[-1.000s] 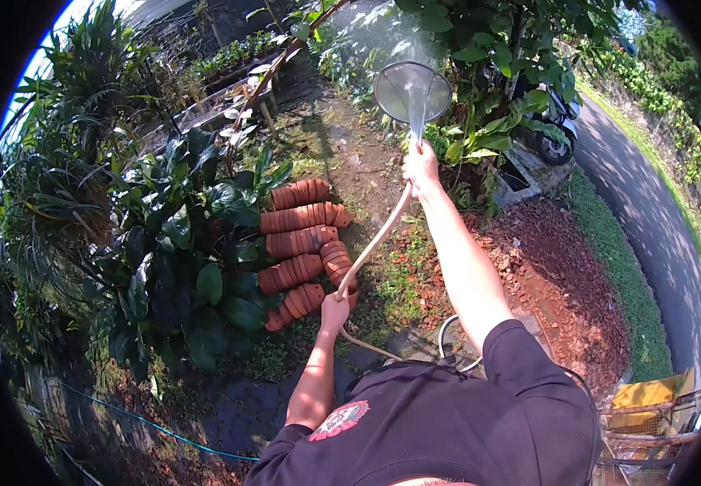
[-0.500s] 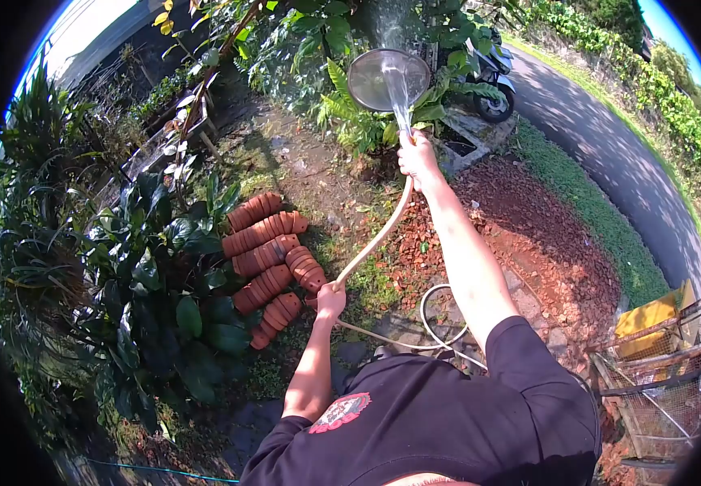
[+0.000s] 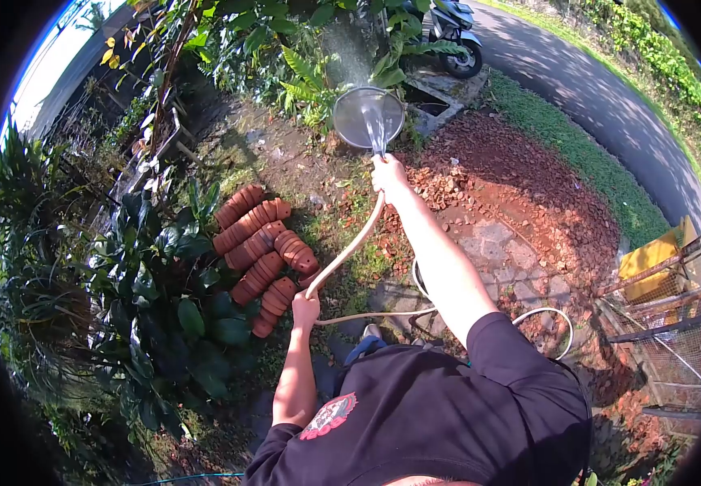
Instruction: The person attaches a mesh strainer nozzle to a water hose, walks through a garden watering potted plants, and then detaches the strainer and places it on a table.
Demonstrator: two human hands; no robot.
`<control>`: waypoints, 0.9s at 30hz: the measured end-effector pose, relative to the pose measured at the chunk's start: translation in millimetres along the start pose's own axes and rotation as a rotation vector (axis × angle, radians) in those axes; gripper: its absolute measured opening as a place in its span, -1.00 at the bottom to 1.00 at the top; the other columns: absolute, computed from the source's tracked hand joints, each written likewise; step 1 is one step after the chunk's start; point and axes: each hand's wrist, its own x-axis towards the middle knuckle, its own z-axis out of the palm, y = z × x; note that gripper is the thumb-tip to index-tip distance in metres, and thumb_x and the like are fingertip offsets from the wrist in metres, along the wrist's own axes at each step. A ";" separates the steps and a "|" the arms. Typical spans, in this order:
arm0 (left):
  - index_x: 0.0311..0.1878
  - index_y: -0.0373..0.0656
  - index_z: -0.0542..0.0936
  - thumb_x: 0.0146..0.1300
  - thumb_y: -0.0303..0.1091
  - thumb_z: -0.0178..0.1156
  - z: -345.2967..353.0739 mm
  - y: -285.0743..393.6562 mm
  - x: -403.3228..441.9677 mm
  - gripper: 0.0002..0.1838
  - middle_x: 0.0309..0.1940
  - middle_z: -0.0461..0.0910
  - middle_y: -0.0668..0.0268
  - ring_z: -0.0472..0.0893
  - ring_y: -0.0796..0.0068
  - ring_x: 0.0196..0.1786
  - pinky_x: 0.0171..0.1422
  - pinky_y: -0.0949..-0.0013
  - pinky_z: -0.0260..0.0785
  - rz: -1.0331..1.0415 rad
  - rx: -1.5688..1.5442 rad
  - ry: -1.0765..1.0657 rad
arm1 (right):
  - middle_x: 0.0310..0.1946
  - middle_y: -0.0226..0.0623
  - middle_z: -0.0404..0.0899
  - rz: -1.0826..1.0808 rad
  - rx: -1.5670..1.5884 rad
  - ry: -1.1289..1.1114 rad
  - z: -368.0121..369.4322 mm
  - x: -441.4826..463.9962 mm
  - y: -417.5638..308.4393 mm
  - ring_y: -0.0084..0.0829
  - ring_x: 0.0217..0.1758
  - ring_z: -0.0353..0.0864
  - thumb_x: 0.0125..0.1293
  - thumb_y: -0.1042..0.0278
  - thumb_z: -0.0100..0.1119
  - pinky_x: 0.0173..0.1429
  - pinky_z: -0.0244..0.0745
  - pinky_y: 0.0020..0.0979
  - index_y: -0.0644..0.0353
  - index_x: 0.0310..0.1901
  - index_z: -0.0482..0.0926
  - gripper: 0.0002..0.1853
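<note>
Hose was clasped by left hand and right hand, mid-frame; water was already being sprayed, upper centre; what remained could not be told.

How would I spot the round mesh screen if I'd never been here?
Start at the grey road, upper right, then go down-left past the motorbike. Just beyond the right hand sits the screen: a round, rimmed, see-through disc, unlike the leafy plants beyond it.

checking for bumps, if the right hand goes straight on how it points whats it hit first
Just past the right hand, the round mesh disc comes first, though it may move along with it; then probably the fern, depth being unclear.
</note>
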 end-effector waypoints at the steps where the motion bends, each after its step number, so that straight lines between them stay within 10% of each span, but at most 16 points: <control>1: -0.11 -0.23 0.67 0.36 -0.22 0.11 -1.7 -1.1 -0.2 -0.72 -0.37 0.60 -0.17 0.62 -0.17 -0.13 -0.17 0.10 0.47 -0.006 0.017 0.011 | -0.67 -0.45 0.37 0.006 -0.032 0.040 1.1 0.9 4.1 -0.56 -0.74 0.36 0.46 0.22 0.05 -0.72 0.28 -0.43 0.15 -0.14 0.41 -0.81; 14: -0.19 -0.29 0.64 0.41 -0.10 0.08 -76.7 -72.1 20.0 -0.61 -0.45 0.57 -0.17 0.63 -0.20 -0.18 -0.22 0.06 0.43 -0.178 -0.063 0.004 | -0.63 -0.43 0.39 0.100 -0.113 0.022 113.6 42.9 96.4 -0.54 -0.73 0.37 0.45 0.22 0.07 -0.70 0.29 -0.42 0.11 -0.10 0.49 -0.83; 19: -0.39 -0.35 0.56 0.44 -0.07 0.06 -111.9 -130.9 34.7 -0.53 -0.66 0.45 0.07 0.45 0.33 -0.58 -0.39 0.14 0.30 -0.222 -0.172 0.079 | -0.66 -0.47 0.34 0.153 0.031 -0.159 203.6 35.9 120.5 -0.58 -0.75 0.28 0.46 0.24 0.03 -0.71 0.19 -0.46 0.11 -0.10 0.41 -0.85; 27: -0.31 -0.36 0.59 0.44 -0.03 0.05 -123.0 -136.8 54.2 -0.51 -0.58 0.52 -0.04 0.57 0.00 -0.48 -0.34 0.06 0.33 -0.294 -0.129 0.042 | -0.69 -0.47 0.24 0.144 0.097 0.237 200.1 33.4 132.1 -0.58 -0.76 0.17 0.49 0.23 0.00 -0.71 0.10 -0.47 0.14 -0.05 0.35 -0.81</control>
